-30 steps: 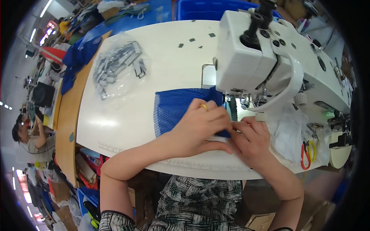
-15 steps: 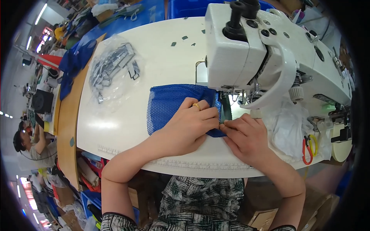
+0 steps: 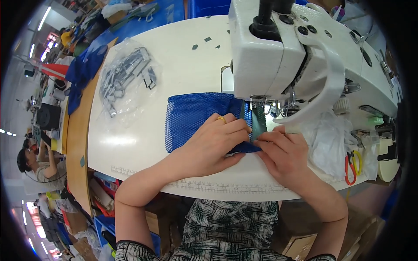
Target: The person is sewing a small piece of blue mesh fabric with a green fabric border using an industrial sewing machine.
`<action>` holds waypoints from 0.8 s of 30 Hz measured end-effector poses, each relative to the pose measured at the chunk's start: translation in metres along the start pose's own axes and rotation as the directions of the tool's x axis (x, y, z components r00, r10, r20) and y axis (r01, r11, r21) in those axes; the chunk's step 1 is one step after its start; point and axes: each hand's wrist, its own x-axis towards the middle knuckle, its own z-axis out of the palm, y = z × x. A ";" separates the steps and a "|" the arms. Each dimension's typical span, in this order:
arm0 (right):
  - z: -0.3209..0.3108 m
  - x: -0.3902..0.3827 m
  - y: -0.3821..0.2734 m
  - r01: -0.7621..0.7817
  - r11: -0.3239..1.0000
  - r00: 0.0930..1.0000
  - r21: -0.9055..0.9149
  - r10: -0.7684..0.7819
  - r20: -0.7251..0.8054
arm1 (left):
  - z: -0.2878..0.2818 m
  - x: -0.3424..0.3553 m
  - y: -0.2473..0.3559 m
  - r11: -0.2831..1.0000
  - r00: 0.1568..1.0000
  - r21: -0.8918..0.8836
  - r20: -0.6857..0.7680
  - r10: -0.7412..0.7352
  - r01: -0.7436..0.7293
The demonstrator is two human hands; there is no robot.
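Note:
A piece of blue mesh fabric (image 3: 189, 124) lies on the white sewing table, its right edge under the needle area of a white sewing machine (image 3: 270, 56). Along that edge runs a dark green strip (image 3: 259, 122). My left hand (image 3: 217, 145), with a ring on one finger, presses bent fingers onto the mesh near this edge, its thumb stretched toward me. Close by on the right, my right hand (image 3: 285, 154) pinches the near corner of the mesh and the strip's end; the fingertips partly hide what is between them.
To the left lies a clear plastic bag (image 3: 126, 82) of small grey pieces. Green scraps (image 3: 195, 47) are scattered at the back. On the right are white plastic bags (image 3: 326, 143) and red-and-yellow-handled scissors (image 3: 350, 167). A person (image 3: 41, 167) sits far left.
My right hand has shifted slightly right, and the mesh corner is drawn out with it. My left thumb has moved away from the fingers. More of the green strip shows.

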 end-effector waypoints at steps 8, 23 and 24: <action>0.005 0.000 0.007 -0.128 0.980 0.990 0.149 0.117 0.081 | 0.018 0.006 -0.002 1.000 0.975 -0.011 -0.223 -0.018 0.016; -0.001 -0.003 0.005 -0.038 0.995 0.994 0.092 0.029 0.101 | 0.012 0.000 0.009 0.989 0.995 0.122 -0.078 -0.068 0.077; -0.002 -0.003 0.005 -0.041 0.996 0.993 0.079 0.032 0.112 | 0.013 0.000 0.009 0.989 0.995 0.131 -0.076 -0.064 0.074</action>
